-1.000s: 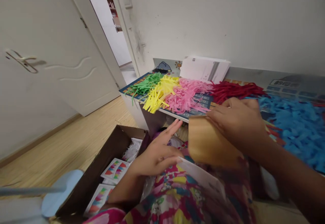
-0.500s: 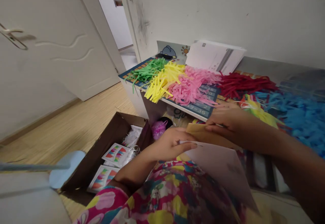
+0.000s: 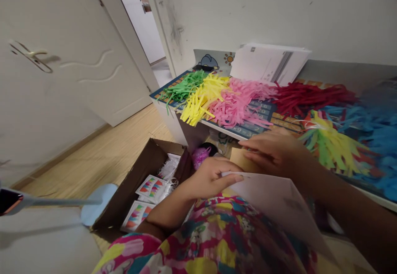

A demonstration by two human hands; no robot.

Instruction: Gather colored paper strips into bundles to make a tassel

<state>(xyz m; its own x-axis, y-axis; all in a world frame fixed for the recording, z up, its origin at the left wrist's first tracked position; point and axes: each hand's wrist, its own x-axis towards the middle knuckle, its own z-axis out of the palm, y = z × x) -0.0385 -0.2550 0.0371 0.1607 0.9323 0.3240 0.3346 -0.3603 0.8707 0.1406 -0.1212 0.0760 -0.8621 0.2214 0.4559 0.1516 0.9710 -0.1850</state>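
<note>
My left hand (image 3: 214, 176) is closed on the corner of a white sheet (image 3: 276, 205) that lies over my lap. My right hand (image 3: 273, 152) rests with its fingers together on a brown paper envelope (image 3: 240, 158), pinching its edge just above the white sheet. Both hands are in front of the low table's edge (image 3: 223, 131). A bundle of mixed coloured paper strips (image 3: 328, 141) lies on the table just right of my right wrist.
Piles of green (image 3: 182, 87), yellow (image 3: 203, 98), pink (image 3: 235, 102), red (image 3: 307, 96) and blue paper strips (image 3: 378, 129) cover the table. White papers (image 3: 269, 63) lean on the wall. An open cardboard box (image 3: 145, 183) with printed cards stands on the wooden floor. A door (image 3: 62, 58) is at left.
My left hand went from open fingers to gripping the white sheet's corner. The brown envelope came down from upright to nearly flat under my right hand. The mixed strip bundle came into view.
</note>
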